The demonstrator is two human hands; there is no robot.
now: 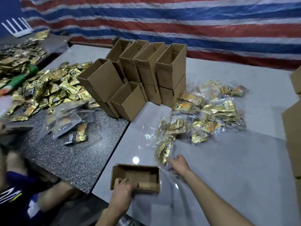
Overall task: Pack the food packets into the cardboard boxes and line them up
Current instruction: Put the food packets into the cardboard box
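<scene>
An open cardboard box [138, 174] lies near me on the light grey table [236, 168], with nothing visible inside but its folded flaps. My left hand [123, 188] grips its near wall, fingers curled over the rim. My right hand [179, 163] stretches out with fingers spread, its fingertips at a clear bag of gold food packets [163, 151] just right of the box. More bagged gold packets [211, 111] are heaped further back on the right. A stack of open empty boxes [138, 79] stands at the middle of the table.
A big pile of loose gold packets [48, 88] covers the dark speckled table [73, 152] at left, with bagged packets [68, 123] in front. Another person sits at the left edge [19, 193]. Cardboard [293, 136] stands at the right edge. A striped tarp hangs behind.
</scene>
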